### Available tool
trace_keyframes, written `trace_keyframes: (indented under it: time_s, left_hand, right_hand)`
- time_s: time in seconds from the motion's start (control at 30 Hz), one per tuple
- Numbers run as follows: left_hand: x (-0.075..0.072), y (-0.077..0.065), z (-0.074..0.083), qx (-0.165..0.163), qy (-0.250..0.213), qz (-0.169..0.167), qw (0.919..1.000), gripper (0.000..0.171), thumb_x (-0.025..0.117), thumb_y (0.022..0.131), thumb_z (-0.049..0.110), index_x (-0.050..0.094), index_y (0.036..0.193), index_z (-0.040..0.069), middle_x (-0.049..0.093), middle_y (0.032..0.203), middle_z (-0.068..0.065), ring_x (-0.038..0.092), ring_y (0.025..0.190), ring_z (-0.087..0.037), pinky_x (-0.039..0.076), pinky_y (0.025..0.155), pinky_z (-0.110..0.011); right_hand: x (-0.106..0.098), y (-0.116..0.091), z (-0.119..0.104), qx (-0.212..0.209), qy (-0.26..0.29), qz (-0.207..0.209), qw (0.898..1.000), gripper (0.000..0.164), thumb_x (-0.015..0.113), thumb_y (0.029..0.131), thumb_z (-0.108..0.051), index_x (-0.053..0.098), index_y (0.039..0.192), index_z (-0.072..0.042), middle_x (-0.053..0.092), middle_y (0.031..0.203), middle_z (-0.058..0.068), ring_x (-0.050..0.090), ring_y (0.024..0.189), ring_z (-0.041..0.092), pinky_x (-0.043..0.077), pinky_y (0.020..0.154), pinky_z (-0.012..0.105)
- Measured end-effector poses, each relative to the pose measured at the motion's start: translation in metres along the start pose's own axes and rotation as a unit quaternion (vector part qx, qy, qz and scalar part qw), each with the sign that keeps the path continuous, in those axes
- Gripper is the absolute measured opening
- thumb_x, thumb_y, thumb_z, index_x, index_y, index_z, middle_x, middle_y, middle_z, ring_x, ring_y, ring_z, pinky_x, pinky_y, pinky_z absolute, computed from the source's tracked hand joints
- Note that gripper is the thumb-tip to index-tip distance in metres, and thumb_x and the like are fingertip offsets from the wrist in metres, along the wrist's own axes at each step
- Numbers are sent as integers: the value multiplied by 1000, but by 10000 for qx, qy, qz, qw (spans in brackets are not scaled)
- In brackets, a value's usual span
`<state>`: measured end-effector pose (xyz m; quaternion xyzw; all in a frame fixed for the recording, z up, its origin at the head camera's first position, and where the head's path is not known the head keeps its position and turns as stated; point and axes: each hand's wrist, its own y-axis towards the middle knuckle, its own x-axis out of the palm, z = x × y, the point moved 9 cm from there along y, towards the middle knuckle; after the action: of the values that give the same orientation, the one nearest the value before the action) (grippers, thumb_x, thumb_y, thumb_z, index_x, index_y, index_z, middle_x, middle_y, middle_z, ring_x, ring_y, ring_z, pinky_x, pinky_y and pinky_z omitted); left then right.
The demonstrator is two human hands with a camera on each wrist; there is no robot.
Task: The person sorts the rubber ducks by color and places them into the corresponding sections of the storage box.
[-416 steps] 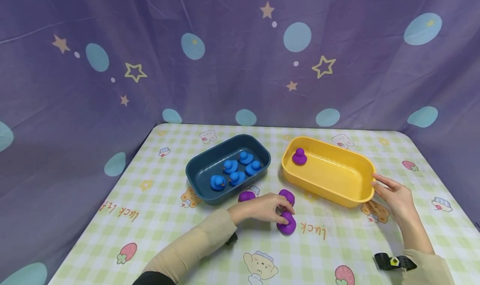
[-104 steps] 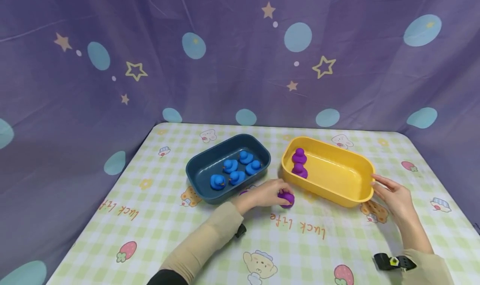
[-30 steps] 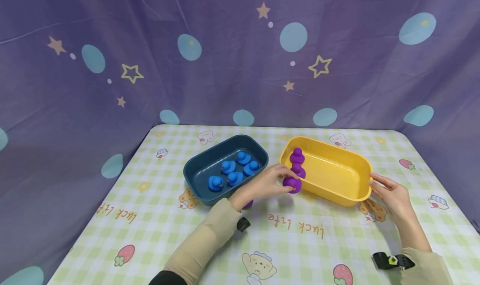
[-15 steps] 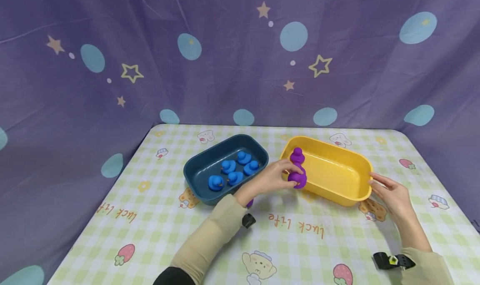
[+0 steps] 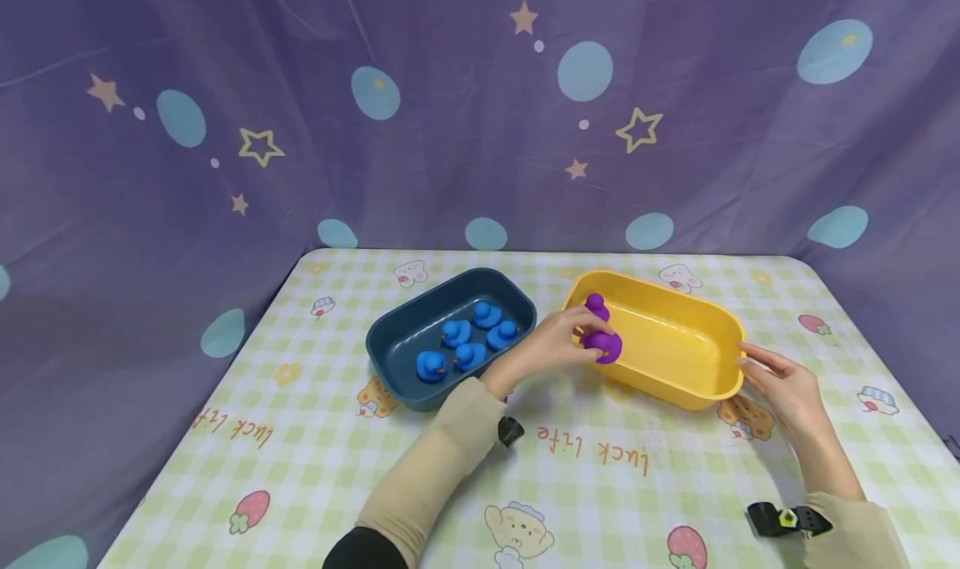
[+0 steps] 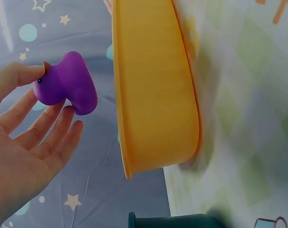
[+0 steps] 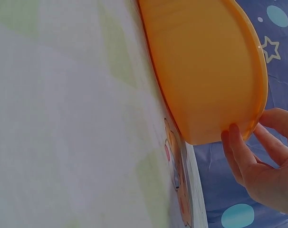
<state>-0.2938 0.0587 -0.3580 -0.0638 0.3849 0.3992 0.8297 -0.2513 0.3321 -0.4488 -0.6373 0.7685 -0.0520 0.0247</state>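
A purple rubber duck (image 5: 607, 346) is pinched between the thumb and fingertips of my left hand (image 5: 551, 344), above the near left wall of the yellow tray (image 5: 675, 392). In the left wrist view, the thumb lies by the beak of the duck (image 6: 75, 85). Another purple duck (image 5: 597, 306) shows inside the tray's left end; my fingers and the held duck hide the area in front of it. At the tray's right end, my right hand (image 5: 790, 394) touches the rim and outer wall with extended fingers, also visible in the right wrist view on the orange-looking tray (image 7: 206, 71).
Left of the yellow tray stands a dark teal tray (image 5: 397, 315) with several blue ducks (image 5: 470, 356) in it. A sliver of purple peeks out behind my left wrist. The checked tablecloth (image 5: 315, 461) covers the table, and a purple curtain (image 5: 450, 169) hangs behind.
The left hand has lifted a purple duck from the tablecloth and carried it right and away over the yellow tray. Earlier, it added a second duck to that tray. The right hand stays put.
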Motion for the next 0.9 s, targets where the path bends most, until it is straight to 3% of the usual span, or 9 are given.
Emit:
trace_keyframes:
  time_s: [0.23, 0.37, 0.7, 0.9]
  left_hand:
    - [1, 16, -1, 62, 281, -140, 9995, 26, 65, 77, 9, 63, 102, 7, 58, 100, -5, 52, 88, -21, 44, 75, -17]
    - [1, 25, -2, 81, 490, -152, 9987, 24, 66, 76, 11, 65, 101, 9, 57, 94, -3, 51, 81, -16, 39, 68, -12]
    - [3, 37, -9, 23, 572, -319, 9978, 25, 65, 78, 11, 64, 103, 7, 57, 95, -5, 51, 85, -13, 40, 72, -13]
    - [7, 44, -17, -130, 580, -409, 9974, 25, 66, 78, 12, 64, 103, 8, 58, 99, -6, 50, 85, -12, 40, 72, -13]
  right_hand:
    - [0, 0, 1, 65, -61, 3, 10000, 28, 63, 81, -18, 62, 109, -16, 51, 92, -20, 57, 77, -9, 48, 70, 13]
    - [-1, 1, 2, 90, -107, 35, 9999, 32, 64, 81, -20, 61, 112, -15, 50, 93, -19, 57, 77, -8, 49, 70, 13]
    - [-4, 5, 2, -10, -204, 123, 9997, 25, 66, 79, -21, 65, 104, -20, 53, 89, -22, 57, 78, -8, 49, 70, 13]
    - [-9, 10, 10, 72, -325, 167, 9993, 31, 66, 79, -23, 62, 110, -17, 52, 92, -21, 57, 79, -8, 49, 70, 13]
